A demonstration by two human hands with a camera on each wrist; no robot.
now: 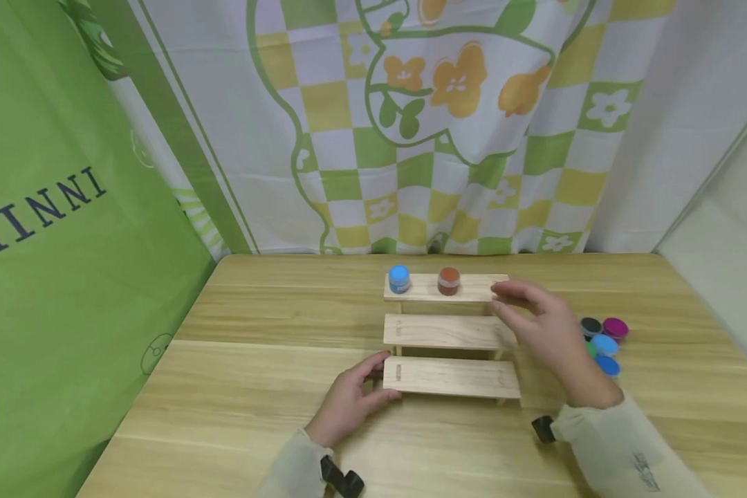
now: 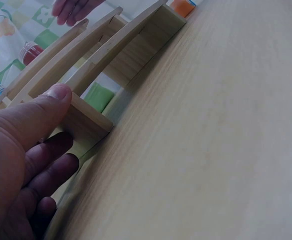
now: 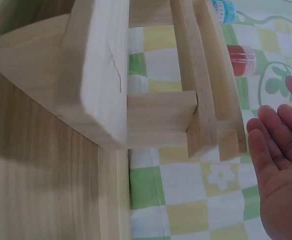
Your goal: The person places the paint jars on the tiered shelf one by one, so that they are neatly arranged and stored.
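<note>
A three-step wooden stand (image 1: 451,376) sits on the table. My left hand (image 1: 351,400) holds the left end of its lowest step, thumb at the front corner and index finger at the back corner. In the left wrist view the thumb (image 2: 56,95) presses the step's end, with the other fingers bent beside it. On the top step stand a light-blue paint jar (image 1: 399,279) at the left end and a red-brown paint jar (image 1: 449,281) near the middle. My right hand (image 1: 550,332) hovers by the top step's right end, fingers extended and nothing held, as the right wrist view shows.
Right of the stand, several paint jars cluster, among them a magenta one (image 1: 615,328), a black one (image 1: 591,326) and a blue one (image 1: 607,365). A patterned curtain (image 1: 373,173) hangs behind the table (image 1: 255,325); green cloth (image 1: 68,242) hangs on the left.
</note>
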